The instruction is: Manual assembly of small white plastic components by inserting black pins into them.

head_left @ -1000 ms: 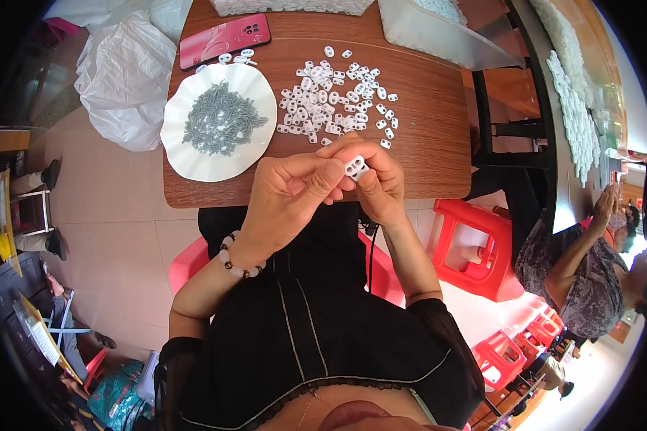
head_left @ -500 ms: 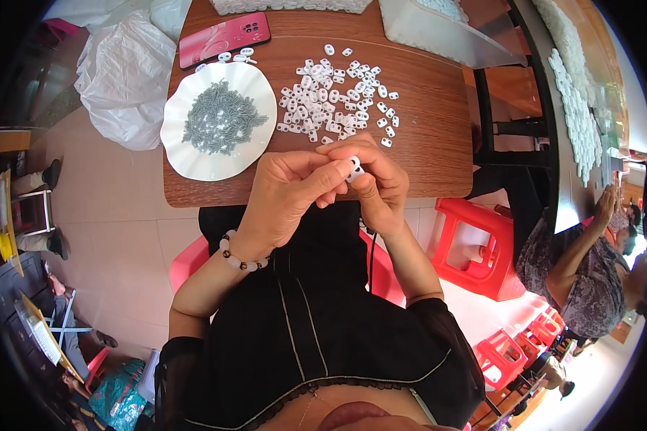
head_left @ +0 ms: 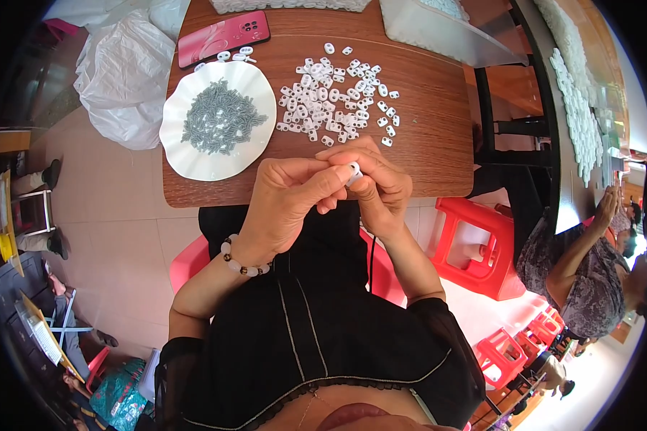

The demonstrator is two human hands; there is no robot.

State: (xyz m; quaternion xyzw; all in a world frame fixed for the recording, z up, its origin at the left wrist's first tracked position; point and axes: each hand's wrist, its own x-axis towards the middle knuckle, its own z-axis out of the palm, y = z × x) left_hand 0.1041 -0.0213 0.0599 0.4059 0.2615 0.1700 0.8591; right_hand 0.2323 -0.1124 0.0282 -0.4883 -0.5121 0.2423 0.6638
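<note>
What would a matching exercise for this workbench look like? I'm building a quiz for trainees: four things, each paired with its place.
Things:
1. grey parts
2. phone
3. stool
4. single white piece

Places:
A. on the floor, right of the person
B. between the fingertips of both hands
C. heaped on the white plate
D. at the table's far left edge

Pairs: 1-C, 2-D, 3-A, 4-B

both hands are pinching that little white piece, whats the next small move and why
Probably press the two halves together until they seat. Both the left hand and the right hand pinch one small white piece just off the table edge, so it looks mid-assembly; the loose white pieces and the plate of grey parts wait beyond.
</note>
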